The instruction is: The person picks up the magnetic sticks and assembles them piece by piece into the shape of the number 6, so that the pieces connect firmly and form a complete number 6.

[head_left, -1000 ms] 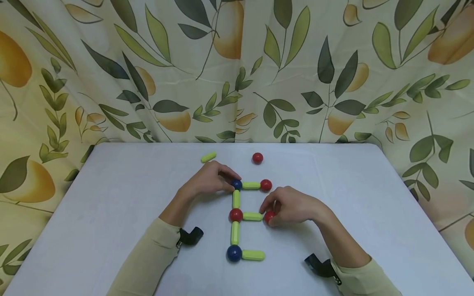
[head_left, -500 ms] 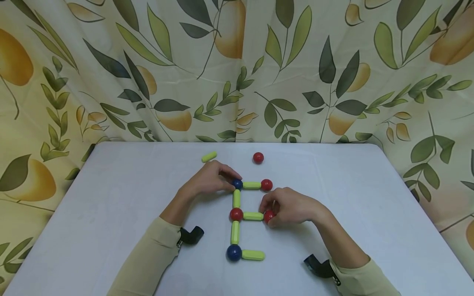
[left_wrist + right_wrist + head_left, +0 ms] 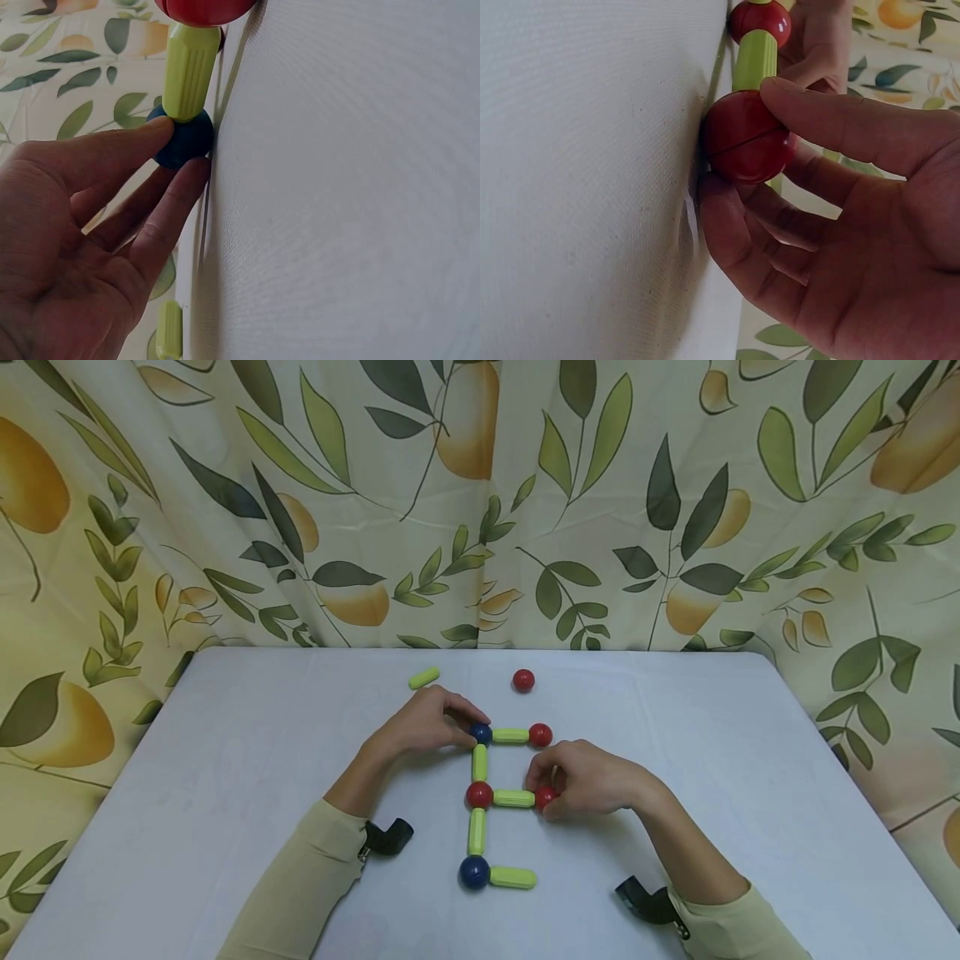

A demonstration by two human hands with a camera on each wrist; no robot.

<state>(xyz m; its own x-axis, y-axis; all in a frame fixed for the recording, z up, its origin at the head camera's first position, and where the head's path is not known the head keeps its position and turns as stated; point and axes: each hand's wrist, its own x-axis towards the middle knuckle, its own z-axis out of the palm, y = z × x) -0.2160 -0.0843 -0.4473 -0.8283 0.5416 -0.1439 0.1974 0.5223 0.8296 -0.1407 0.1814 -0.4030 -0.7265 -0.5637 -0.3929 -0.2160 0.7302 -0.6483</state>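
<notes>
Your left hand [image 3: 427, 722] pinches the far blue ball [image 3: 481, 732] between thumb and fingertips, and your right hand [image 3: 596, 778] has thumb and fingers curled round the gripped red ball [image 3: 746, 142], which touches the end of the middle rod [image 3: 513, 798]. The left hold likely anchors the ball-and-rod frame [image 3: 479, 795] so that pressure from the right does not slide it; gripping balls by their sides probably leaves the rods free to line up. The frame lies flat on the desk [image 3: 750, 777], roughly midway between its left and right edges, perhaps for easy reach with both hands.

The frame sits between your hands, its three arms pointing toward the right edge. The far rod [image 3: 511, 736], ending in the corner red ball [image 3: 540, 735], lies just beyond your right hand. Nearer you than either hand are the near blue ball [image 3: 474, 872] and near rod [image 3: 513, 877], whose right end is bare. By the far edge, probably as spares, lie a loose rod [image 3: 424, 677], beyond your left hand, and a loose red ball [image 3: 523, 680].
</notes>
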